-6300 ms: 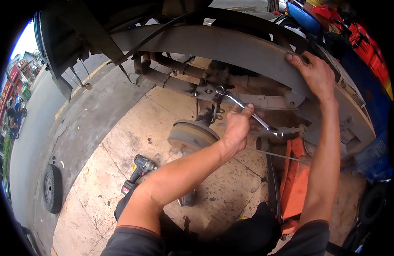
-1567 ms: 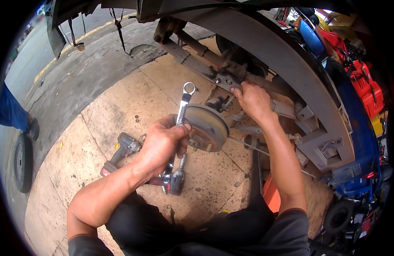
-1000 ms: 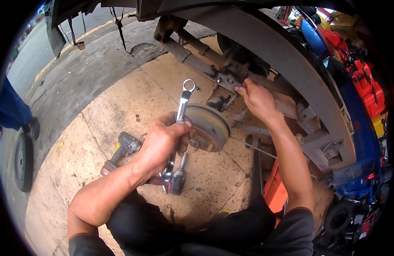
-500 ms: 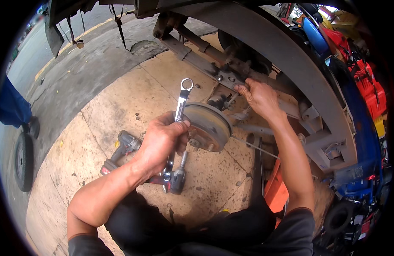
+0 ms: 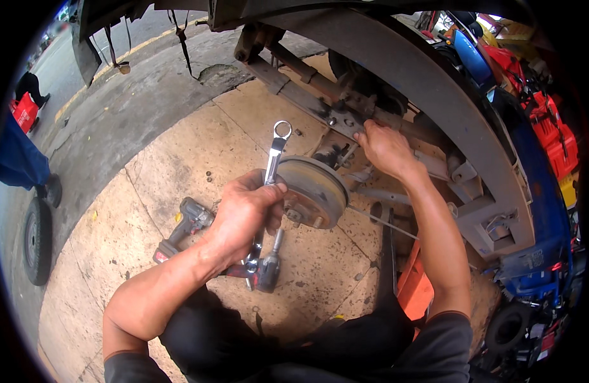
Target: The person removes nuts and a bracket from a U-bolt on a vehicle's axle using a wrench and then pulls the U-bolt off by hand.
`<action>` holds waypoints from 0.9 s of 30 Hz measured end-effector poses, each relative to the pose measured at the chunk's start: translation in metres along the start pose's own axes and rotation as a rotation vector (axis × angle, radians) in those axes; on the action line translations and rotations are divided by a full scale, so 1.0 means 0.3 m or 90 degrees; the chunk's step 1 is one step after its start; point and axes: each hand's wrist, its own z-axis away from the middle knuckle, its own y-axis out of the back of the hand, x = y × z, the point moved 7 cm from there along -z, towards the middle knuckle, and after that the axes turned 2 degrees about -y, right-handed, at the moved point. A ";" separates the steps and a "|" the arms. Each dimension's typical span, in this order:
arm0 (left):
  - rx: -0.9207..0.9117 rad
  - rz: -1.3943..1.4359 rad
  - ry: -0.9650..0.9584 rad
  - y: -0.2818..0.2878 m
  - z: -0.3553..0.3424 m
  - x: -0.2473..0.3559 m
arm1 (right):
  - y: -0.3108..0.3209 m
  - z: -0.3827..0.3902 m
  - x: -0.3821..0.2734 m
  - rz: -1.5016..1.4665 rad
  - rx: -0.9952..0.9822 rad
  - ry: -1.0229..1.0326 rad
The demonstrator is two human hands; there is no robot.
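Dark trousers [image 5: 243, 335]: matte cloth, nearest, cut off by the near edge.
Left hand [image 5: 248, 207]: wrapped around the wrench [image 5: 276, 152], fingertips partly out of sight.
Held wrench: polished steel, ring-ended, slanted left of the drum; its middle is covered by the palm.
Right power tool [image 5: 267, 273]: dark, pistol-shaped, partly behind wrench and arm.
Left power tool [image 5: 193, 217]: dark plastic, on the speckled stone floor [image 5: 320, 281]; its reddish battery marking is too small to read.
Brake drum [image 5: 313, 191]: round, rusty, with studs on its face.
Orange metal piece [image 5: 414, 290]: smooth paint, mostly hidden by the right arm.
Right hand [image 5: 387, 148]: fingers curled at the steel plate [image 5: 341, 121]; cannot tell whether it grips anything.
Blue panel [image 5: 518, 263]: right; pale square label, illegible.
Tyre [image 5: 37, 241]: black rubber, left.
Another person's leg [image 5: 18, 159]: blue cloth, cut off by the dark rim.
Red bag [image 5: 25, 113]: far left, pale printing, unclear.
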 end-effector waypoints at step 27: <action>-0.005 0.005 0.002 0.000 -0.010 -0.003 | -0.001 0.001 0.003 0.002 0.015 0.135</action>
